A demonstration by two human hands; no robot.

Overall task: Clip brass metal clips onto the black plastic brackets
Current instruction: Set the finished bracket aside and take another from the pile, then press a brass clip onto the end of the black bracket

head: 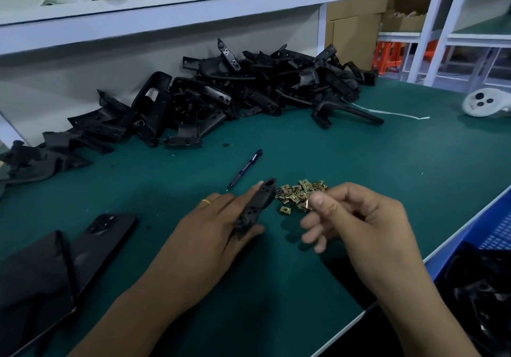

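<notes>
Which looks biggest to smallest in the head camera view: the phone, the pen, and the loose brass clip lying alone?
1. Phone, though it lies nearer the camera.
2. Pen.
3. Lone brass clip, clearly smallest.

Your single head view looks forward and down, close over the green table; the shelf crosses the frame's top.

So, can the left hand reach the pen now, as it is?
Probably not freely: the left hand already grips a black bracket. The pen lies just beyond its fingers on open mat, so nothing blocks the way.
</notes>
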